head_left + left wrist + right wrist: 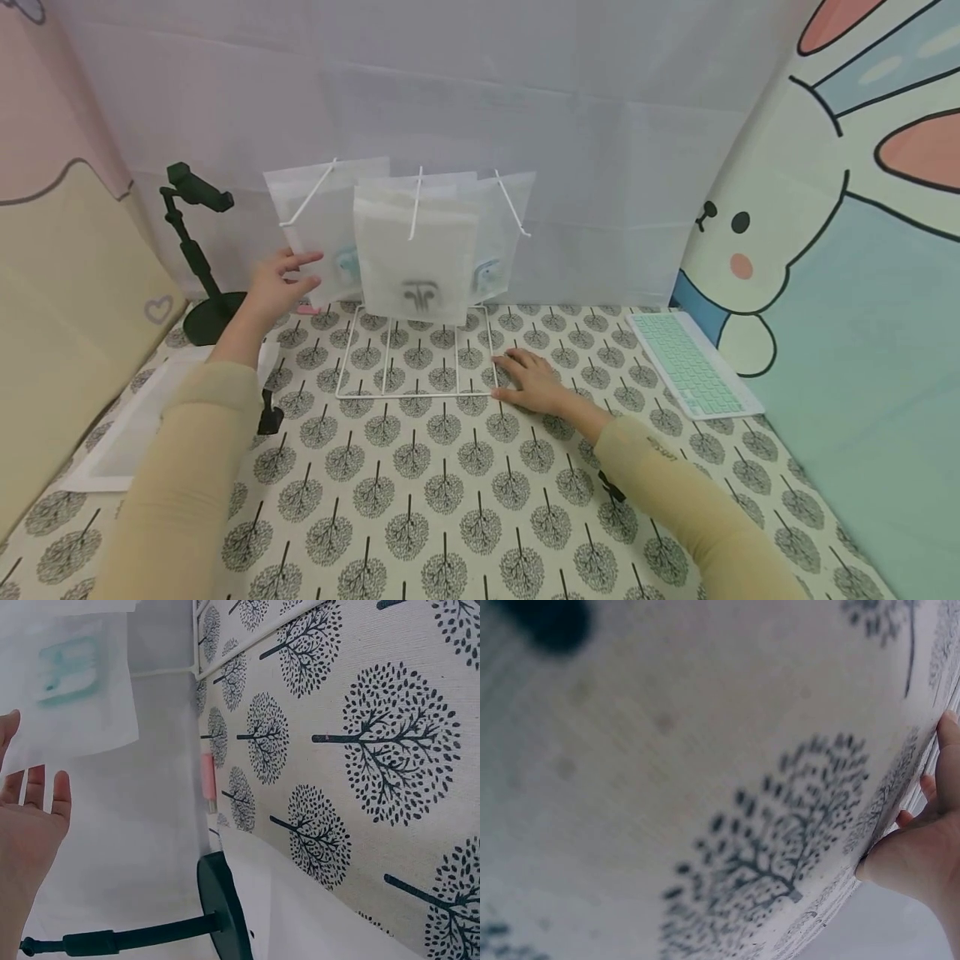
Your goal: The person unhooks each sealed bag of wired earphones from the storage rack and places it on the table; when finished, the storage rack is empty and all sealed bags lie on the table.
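My left hand (276, 287) is raised beside the left frosted pouch (315, 196), its fingers reaching toward the pouch's side edge. In the left wrist view the fingers of the left hand (30, 817) are spread near the lower edge of the pouch (105, 724), and nothing shows gripped. A turquoise shape shows through that pouch. My right hand (531, 383) rests on the tree-print cloth, fingertips at the front right corner of a white wire rack (420, 397). In the right wrist view the right hand (922, 855) lies against the cloth.
A front pouch (416, 250) with a dark shape inside and a right pouch (513, 208) hang on white rods over the rack. A dark green lamp (198, 258) and white sheets (105, 454) lie left; a mint keyboard (693, 362) lies right. Fabric walls enclose the table.
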Motion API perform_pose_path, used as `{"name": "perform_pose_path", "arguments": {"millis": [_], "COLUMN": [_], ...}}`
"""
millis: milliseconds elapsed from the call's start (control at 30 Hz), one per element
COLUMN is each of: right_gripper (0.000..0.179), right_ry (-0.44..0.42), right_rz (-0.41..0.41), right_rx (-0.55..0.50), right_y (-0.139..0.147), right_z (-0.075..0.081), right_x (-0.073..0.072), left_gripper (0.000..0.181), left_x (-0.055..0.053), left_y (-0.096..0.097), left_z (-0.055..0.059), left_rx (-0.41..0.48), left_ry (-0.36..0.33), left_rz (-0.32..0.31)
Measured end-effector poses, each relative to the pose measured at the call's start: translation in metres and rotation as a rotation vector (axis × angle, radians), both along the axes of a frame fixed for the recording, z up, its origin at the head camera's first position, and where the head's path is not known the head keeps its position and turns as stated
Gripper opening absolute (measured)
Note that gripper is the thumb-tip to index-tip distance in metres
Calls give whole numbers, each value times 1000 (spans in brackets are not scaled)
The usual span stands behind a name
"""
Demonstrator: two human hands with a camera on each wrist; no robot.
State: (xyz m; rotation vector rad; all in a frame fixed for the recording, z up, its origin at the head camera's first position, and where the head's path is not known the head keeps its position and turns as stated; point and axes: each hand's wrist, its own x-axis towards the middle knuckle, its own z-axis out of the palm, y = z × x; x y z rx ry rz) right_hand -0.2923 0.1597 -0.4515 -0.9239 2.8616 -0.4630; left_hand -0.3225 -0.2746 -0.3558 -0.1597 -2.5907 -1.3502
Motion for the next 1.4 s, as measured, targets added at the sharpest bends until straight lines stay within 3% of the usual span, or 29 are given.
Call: {"name": "perform_pose_path", "arguments": {"millis": [133, 367, 633, 767, 1000, 1400], "right_gripper": [67, 67, 67, 66, 67, 68], "right_ry": [2, -1, -2, 14, 24, 12], "right_rz": [1, -2, 9, 21, 23, 8], "right_rx": [-6, 2, -20, -24, -37, -15], "right_y": [0, -1, -2, -1, 2, 2], "right_z": [2, 3, 0, -2, -2, -4], "right_x": [1, 3, 3, 2, 1, -1], "left_gripper": [46, 46, 47, 49, 58, 62], "left_x": [0, 1, 14, 21, 27, 39], "left_y": [1, 1, -3, -5, -7, -17], "left_z": [-5, -10, -6, -1, 7, 19], "left_rx": [-8, -50, -46, -79, -62, -173], "left_ry": [-26, -14, -19, 32, 136, 278], "left_rz": [4, 48, 89, 101, 107, 108]}}
